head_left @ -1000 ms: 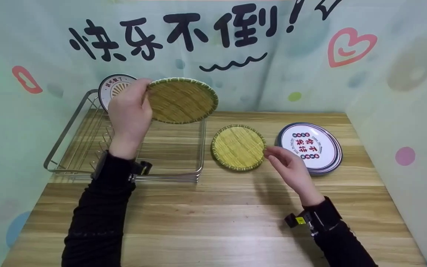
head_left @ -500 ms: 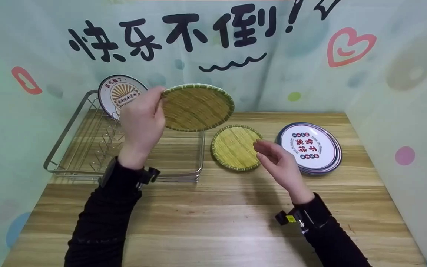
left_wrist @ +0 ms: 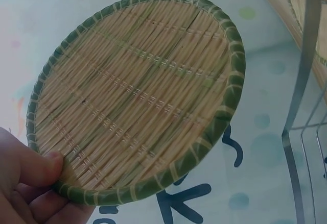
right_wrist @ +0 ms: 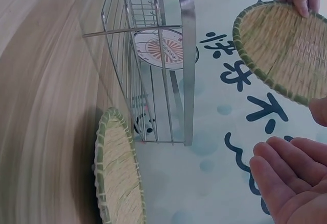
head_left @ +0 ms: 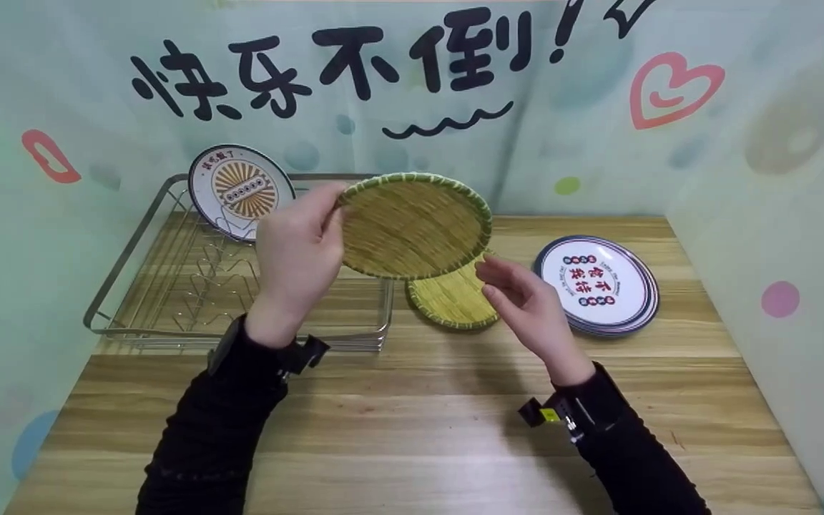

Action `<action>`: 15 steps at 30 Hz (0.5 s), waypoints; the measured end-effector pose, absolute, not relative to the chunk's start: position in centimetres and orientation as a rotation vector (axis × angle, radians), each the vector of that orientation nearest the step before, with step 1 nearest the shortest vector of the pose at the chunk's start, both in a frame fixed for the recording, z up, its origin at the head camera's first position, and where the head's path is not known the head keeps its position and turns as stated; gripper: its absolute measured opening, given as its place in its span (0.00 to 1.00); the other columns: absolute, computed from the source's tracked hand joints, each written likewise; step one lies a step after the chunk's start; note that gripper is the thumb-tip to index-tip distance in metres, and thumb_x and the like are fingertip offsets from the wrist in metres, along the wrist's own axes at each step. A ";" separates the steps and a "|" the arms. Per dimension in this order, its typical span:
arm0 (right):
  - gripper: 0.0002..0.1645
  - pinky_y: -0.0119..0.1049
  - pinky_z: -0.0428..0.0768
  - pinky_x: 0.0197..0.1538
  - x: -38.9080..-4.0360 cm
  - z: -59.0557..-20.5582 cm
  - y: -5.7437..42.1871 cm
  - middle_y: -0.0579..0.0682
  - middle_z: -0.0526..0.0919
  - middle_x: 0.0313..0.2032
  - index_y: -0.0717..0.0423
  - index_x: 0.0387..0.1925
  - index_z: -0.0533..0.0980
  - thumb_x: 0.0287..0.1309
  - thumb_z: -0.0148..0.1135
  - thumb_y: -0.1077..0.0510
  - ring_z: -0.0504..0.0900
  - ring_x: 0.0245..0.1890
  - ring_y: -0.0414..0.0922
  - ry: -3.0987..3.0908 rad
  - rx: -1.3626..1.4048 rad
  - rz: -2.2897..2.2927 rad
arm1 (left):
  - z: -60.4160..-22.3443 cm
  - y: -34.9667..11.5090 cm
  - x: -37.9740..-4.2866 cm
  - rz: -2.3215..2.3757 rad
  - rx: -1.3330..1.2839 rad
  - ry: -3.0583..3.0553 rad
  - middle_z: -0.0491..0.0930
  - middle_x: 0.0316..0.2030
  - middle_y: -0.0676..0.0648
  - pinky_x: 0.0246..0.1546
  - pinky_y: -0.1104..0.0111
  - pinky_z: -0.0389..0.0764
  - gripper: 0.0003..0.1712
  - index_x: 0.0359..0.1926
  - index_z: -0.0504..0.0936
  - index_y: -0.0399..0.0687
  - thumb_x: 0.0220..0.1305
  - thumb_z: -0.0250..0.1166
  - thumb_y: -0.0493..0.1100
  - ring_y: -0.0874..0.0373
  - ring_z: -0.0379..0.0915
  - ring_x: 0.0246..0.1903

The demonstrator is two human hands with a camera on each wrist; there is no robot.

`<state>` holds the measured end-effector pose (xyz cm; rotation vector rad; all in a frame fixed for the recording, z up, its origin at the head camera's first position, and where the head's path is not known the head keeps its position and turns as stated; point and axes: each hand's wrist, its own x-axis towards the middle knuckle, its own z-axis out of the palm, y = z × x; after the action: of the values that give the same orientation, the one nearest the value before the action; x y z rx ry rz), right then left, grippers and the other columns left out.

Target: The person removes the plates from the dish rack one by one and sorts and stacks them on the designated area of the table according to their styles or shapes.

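My left hand (head_left: 302, 250) pinches the rim of a round woven bamboo tray (left_wrist: 138, 91), thumb on one face and fingers behind. The tray has a green bound edge and is raised above the table, tilted. A second bamboo tray (head_left: 451, 300) lies flat below it, partly covered by the raised one in the head view. My right hand (head_left: 530, 304) is held up by the raised tray's right edge. In the right wrist view its fingers (right_wrist: 286, 165) are extended, palm up, and the thumb overlaps the tray's rim.
On the left stands a metal wire dish rack (head_left: 383, 315); a patterned plate (head_left: 240, 189) leans upright at its back. A stack of white plates (head_left: 612, 286) with dark blue rims sits at the right. Printed cloth walls (head_left: 576, 143) border the wooden table (head_left: 412, 429).
My left hand has carried the tray right and slightly down, over the lower tray, uncovering the plate in the rack. My right hand has moved left and slightly up from the lower tray's rim.
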<state>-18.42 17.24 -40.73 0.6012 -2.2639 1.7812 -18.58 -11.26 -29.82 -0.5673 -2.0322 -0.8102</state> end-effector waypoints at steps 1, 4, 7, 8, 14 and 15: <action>0.27 0.37 0.80 0.57 -18.4 -40.7 17.1 0.61 0.82 0.54 0.70 0.62 0.71 0.62 0.63 0.68 0.81 0.54 0.53 -2.256 0.609 1.790 | -29.9 -11.1 -18.5 -0.832 -0.572 -2.041 0.87 0.35 0.41 0.28 0.65 0.85 0.09 0.40 0.85 0.35 0.60 0.61 0.25 0.51 0.85 0.29; 0.24 0.38 0.80 0.55 -18.4 -40.4 16.7 0.61 0.83 0.51 0.70 0.59 0.73 0.62 0.63 0.69 0.82 0.52 0.52 -2.237 0.628 1.793 | -30.2 -10.7 -18.3 -0.875 -0.582 -2.075 0.87 0.35 0.41 0.29 0.67 0.85 0.09 0.40 0.84 0.34 0.62 0.61 0.26 0.52 0.85 0.29; 0.18 0.37 0.82 0.52 -18.3 -40.3 16.4 0.59 0.85 0.46 0.70 0.54 0.76 0.62 0.63 0.68 0.84 0.46 0.50 -2.239 0.626 1.742 | -30.6 -10.3 -18.2 -0.873 -0.584 -2.096 0.87 0.35 0.42 0.29 0.67 0.85 0.08 0.40 0.85 0.36 0.62 0.62 0.27 0.53 0.84 0.29; 0.16 0.37 0.83 0.50 -18.3 -40.2 16.4 0.59 0.85 0.44 0.70 0.52 0.77 0.63 0.63 0.68 0.84 0.45 0.48 -2.240 0.621 1.724 | -30.7 -10.1 -18.2 -0.865 -0.585 -2.100 0.87 0.35 0.43 0.29 0.67 0.84 0.07 0.40 0.85 0.36 0.62 0.63 0.28 0.53 0.84 0.29; 0.09 0.36 0.85 0.43 -18.3 -40.4 16.3 0.61 0.85 0.37 0.73 0.43 0.79 0.64 0.61 0.69 0.86 0.36 0.42 -2.211 0.562 1.761 | -31.4 -9.5 -18.2 -0.827 -0.605 -2.100 0.87 0.32 0.44 0.22 0.67 0.80 0.06 0.38 0.85 0.39 0.59 0.66 0.29 0.55 0.82 0.24; 0.09 0.37 0.86 0.42 -18.3 -40.5 16.3 0.62 0.84 0.37 0.74 0.43 0.79 0.64 0.60 0.69 0.86 0.35 0.42 -2.195 0.551 1.783 | -31.5 -9.5 -18.2 -0.835 -0.611 -2.102 0.87 0.32 0.44 0.22 0.68 0.80 0.06 0.38 0.85 0.39 0.59 0.66 0.29 0.55 0.81 0.24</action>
<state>-18.26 16.34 -40.47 0.5509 -2.1952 1.7835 -18.23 -9.45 -31.46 -0.6111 -2.1024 -0.8346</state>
